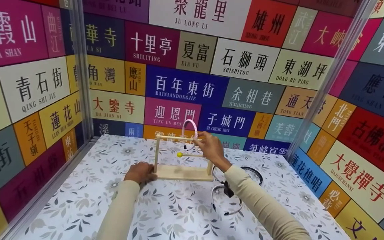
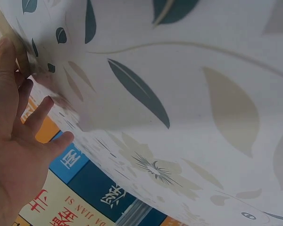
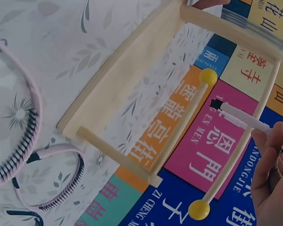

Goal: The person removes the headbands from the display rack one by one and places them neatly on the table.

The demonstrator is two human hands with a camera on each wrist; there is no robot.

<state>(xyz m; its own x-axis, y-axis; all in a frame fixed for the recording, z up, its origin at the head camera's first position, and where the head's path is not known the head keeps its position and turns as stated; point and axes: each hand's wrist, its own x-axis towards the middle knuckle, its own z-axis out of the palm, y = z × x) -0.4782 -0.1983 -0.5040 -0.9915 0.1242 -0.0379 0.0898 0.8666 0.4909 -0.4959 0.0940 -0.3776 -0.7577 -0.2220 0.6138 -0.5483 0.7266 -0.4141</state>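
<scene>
A light wooden rack (image 1: 185,172) stands on the table, with a tall left post, a shorter right post and two rods tipped by yellow balls (image 3: 208,76). My left hand (image 1: 140,171) holds the left end of its base; in the left wrist view the other fingers spread apart and the thumb is hidden. My right hand (image 1: 210,146) pinches a pale pink headband (image 1: 189,122) with black ends at the upper rod (image 3: 228,162). The arch rises above that rod, and one end (image 3: 217,104) hangs below it. Whether the band touches the rod I cannot tell.
Several more headbands (image 1: 227,213), some with toothed inner sides, lie on the table right of the rack, near my right forearm. A white leaf-patterned cloth (image 1: 165,210) covers the table. Behind it stand panels (image 1: 185,83) printed with colourful place names.
</scene>
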